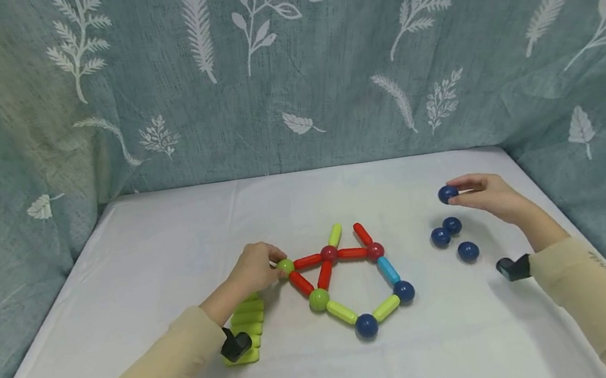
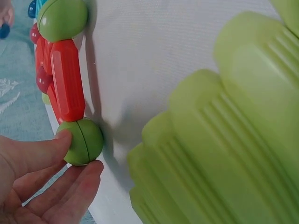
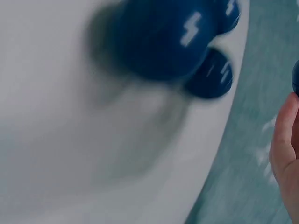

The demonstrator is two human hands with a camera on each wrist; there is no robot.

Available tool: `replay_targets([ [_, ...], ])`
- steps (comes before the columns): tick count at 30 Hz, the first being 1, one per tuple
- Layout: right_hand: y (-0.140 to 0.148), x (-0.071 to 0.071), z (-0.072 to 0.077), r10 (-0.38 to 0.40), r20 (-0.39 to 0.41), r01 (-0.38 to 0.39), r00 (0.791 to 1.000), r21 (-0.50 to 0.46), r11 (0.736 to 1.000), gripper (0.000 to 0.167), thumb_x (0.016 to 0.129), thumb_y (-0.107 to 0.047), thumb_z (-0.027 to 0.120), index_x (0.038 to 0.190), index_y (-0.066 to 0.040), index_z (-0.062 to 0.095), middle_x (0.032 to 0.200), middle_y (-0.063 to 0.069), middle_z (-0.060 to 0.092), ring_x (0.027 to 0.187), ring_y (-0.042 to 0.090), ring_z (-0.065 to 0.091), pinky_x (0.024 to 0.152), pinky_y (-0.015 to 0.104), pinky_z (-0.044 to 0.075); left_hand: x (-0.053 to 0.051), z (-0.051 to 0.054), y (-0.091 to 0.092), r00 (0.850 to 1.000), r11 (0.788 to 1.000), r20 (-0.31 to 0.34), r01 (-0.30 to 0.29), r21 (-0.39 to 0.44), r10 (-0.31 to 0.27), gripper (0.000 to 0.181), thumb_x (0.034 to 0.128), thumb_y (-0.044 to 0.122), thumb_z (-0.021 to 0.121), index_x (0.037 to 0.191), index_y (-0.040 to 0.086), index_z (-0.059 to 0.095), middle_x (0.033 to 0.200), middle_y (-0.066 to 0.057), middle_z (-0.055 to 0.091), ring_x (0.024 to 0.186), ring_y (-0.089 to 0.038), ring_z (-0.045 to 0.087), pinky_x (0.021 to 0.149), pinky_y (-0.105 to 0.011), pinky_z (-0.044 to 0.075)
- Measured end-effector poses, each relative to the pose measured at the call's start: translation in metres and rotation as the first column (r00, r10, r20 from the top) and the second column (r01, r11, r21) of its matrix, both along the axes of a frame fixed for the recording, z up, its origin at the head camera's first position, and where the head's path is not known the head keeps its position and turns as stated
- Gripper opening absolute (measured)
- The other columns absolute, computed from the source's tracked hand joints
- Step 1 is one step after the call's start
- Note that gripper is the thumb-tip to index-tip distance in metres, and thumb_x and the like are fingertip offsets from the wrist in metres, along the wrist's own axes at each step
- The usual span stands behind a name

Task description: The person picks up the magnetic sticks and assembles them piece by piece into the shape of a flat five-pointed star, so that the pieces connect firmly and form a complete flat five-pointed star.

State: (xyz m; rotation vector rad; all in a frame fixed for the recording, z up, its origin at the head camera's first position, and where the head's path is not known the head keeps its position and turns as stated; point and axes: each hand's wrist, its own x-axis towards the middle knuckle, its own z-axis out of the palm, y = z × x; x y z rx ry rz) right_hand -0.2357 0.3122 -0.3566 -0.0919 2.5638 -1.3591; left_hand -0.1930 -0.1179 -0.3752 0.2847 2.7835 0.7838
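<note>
My left hand (image 1: 256,269) pinches a green ball (image 2: 84,142) between thumb and fingers; this ball is the left corner of a frame of rods and balls lying on the table. Red rods (image 1: 308,262) run from it to a dark red ball (image 1: 329,253) and to a second green ball (image 1: 319,300). Green rods, a light blue rod (image 1: 388,270) and two blue balls (image 1: 366,326) close the ring at the right and front. At the far right, my right hand (image 1: 488,194) holds a blue ball (image 1: 448,194) between thumb and fingers, above several loose blue balls.
A row of green rods (image 1: 248,322) lies side by side under my left forearm. Loose blue balls (image 1: 468,251) rest on the white table (image 1: 442,354) near my right wrist. A patterned teal cloth (image 1: 291,89) hangs behind the table's back edge.
</note>
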Motion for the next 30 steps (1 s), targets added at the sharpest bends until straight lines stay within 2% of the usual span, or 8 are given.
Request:
replay_targets([
  [6,-0.067,-0.018,-0.004,0.128,-0.019,-0.129,0.992,-0.037,0.991,0.052,0.083,-0.022,0.068,0.126,0.001,0.049,0.128,0.022,0.047,0.114,0.034,0.047,0.094,0.047,0.039,0.003,-0.004,-0.001,1.000,0.999,0.008,-0.010,0.033,0.009,0.027,0.0788,0.002,0.069,0.105,-0.001,0.066,0.098,-0.011,0.066,0.087,-0.021,0.062,0.070,-0.028,0.051],
  [10,-0.108,-0.028,-0.013,0.167,-0.012,-0.167,0.986,-0.024,0.986,0.048,0.083,-0.021,0.068,0.124,-0.001,0.052,0.124,0.020,0.052,0.110,0.032,0.051,0.092,0.044,0.043,0.006,-0.005,-0.001,1.000,0.998,0.013,-0.020,0.054,0.020,0.027,0.0790,0.003,0.069,0.106,-0.001,0.066,0.100,-0.011,0.066,0.088,-0.021,0.062,0.070,-0.029,0.052],
  [14,-0.137,-0.037,-0.023,0.184,0.003,-0.184,0.983,0.003,0.983,0.044,0.084,-0.018,0.066,0.122,0.000,0.054,0.122,0.019,0.053,0.108,0.031,0.052,0.089,0.040,0.045,0.007,-0.004,-0.001,1.000,0.997,0.005,-0.014,0.073,0.014,0.028,0.0792,0.001,0.069,0.106,-0.002,0.065,0.101,-0.012,0.066,0.088,-0.022,0.062,0.070,-0.029,0.052],
  [22,-0.164,-0.050,-0.034,0.236,0.031,-0.238,0.971,0.084,0.968,0.037,0.087,-0.010,0.061,0.121,0.003,0.053,0.118,0.021,0.055,0.101,0.029,0.055,0.083,0.034,0.049,0.006,-0.001,-0.002,1.000,0.998,0.006,-0.012,0.067,0.012,0.028,0.0800,0.001,0.068,0.107,-0.003,0.065,0.100,-0.013,0.066,0.089,-0.022,0.062,0.072,-0.029,0.052],
  [30,-0.172,-0.052,-0.036,0.287,0.014,-0.286,0.958,0.144,0.947,0.037,0.087,-0.012,0.062,0.121,0.000,0.054,0.118,0.019,0.057,0.108,0.029,0.052,0.090,0.036,0.045,0.005,-0.002,-0.002,1.000,0.997,-0.001,-0.006,0.075,0.006,0.027,0.0795,0.000,0.068,0.106,-0.004,0.065,0.101,-0.013,0.065,0.087,-0.022,0.063,0.069,-0.028,0.052],
])
